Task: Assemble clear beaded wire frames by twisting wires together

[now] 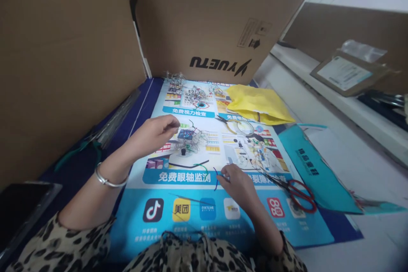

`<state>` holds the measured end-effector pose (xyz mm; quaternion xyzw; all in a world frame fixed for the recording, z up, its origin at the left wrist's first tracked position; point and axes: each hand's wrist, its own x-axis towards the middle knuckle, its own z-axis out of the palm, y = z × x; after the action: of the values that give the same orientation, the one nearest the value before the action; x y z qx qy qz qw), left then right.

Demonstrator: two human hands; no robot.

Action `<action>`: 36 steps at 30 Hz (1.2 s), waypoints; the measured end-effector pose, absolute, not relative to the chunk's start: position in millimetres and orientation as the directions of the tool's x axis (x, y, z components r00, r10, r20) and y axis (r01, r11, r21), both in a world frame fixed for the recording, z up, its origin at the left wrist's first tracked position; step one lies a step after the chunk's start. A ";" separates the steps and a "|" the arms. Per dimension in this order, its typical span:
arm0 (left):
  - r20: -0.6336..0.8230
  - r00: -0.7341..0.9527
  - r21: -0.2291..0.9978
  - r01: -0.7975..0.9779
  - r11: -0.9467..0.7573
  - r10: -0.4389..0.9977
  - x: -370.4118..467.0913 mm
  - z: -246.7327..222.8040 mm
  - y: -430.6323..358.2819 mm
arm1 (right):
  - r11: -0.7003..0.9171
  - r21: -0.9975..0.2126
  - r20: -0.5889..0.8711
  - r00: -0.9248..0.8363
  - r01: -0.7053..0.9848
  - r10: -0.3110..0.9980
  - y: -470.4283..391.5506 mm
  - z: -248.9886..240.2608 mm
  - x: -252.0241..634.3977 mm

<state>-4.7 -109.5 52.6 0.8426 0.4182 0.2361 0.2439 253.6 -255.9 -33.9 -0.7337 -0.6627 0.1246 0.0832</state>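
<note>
In a pinch, my right hand [237,182] has a thin, bent purple strand [216,178] at its fingertips. Just left of that strand, a thin green strand [203,171] lies on the printed poster [191,162]. My left hand [158,134] is raised at the left, its fingers drawn together; whatever they may grip is too small to make out. Close to its fingertips lies a loose tangle of fine wiry strands [197,141]. Red-handled scissors [301,195] rest to the right of my right hand.
Tall cardboard panels [216,17] stand at the back and left. Beyond the tangle are yellow-handled pliers [234,126], another wiry heap [196,94] and a yellow pouch [258,102]. A teal bag [315,165] lies right; a bundle of thin wires [116,119] and green-handled pliers [78,151] lie left.
</note>
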 end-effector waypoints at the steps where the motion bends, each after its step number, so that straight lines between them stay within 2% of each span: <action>1: 0.187 0.546 0.584 0.607 -0.540 0.816 -8.6 53.8 -108.9 | -0.099 -0.281 -0.060 0.085 0.955 0.995 -256.1 -34.7 252.7; 6: 0.077 0.516 0.467 0.737 -0.488 0.853 -18.9 47.3 -107.7 | -0.080 -0.234 -0.074 0.065 0.969 0.995 -256.9 -32.6 244.4; 8: 0.040 0.506 0.455 0.758 -0.467 0.861 -17.4 40.1 -107.9 | -0.087 -0.197 -0.083 0.072 0.976 0.994 -257.1 -33.0 240.7; 11: 0.019 0.513 0.483 0.747 -0.457 0.858 -12.6 29.6 -108.2 | -0.086 -0.148 -0.074 0.076 0.985 0.994 -257.4 -35.9 237.8; 15: -0.003 0.526 0.502 0.736 -0.454 0.850 -8.7 19.5 -107.3 | -0.087 -0.153 -0.075 0.077 0.984 0.994 -257.9 -38.3 238.4; 20: -0.002 0.518 0.560 0.709 -0.429 0.855 -7.0 7.0 -105.4 | -0.074 -0.228 -0.019 0.071 0.971 0.997 -256.7 -34.9 237.3; 24: 0.027 0.479 0.625 0.677 -0.389 0.878 -1.9 -5.7 -108.5 | 0.001 -0.284 0.062 0.017 0.959 0.998 -250.8 -30.4 233.7; 31: 0.069 0.396 0.730 0.606 -0.317 0.916 10.9 -23.5 -112.3 | 0.085 -0.240 -0.032 -0.096 0.967 0.995 -237.1 -32.0 225.6; 36: 0.132 0.226 0.819 0.524 -0.234 0.965 20.9 -20.8 -104.1 | 0.112 -0.228 -0.053 -0.127 0.967 0.990 -233.7 -31.4 220.7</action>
<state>20.9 -104.1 -20.8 0.7103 0.5242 0.3353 0.3290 220.7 -233.7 -31.4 -0.6583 -0.7435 0.1038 0.0560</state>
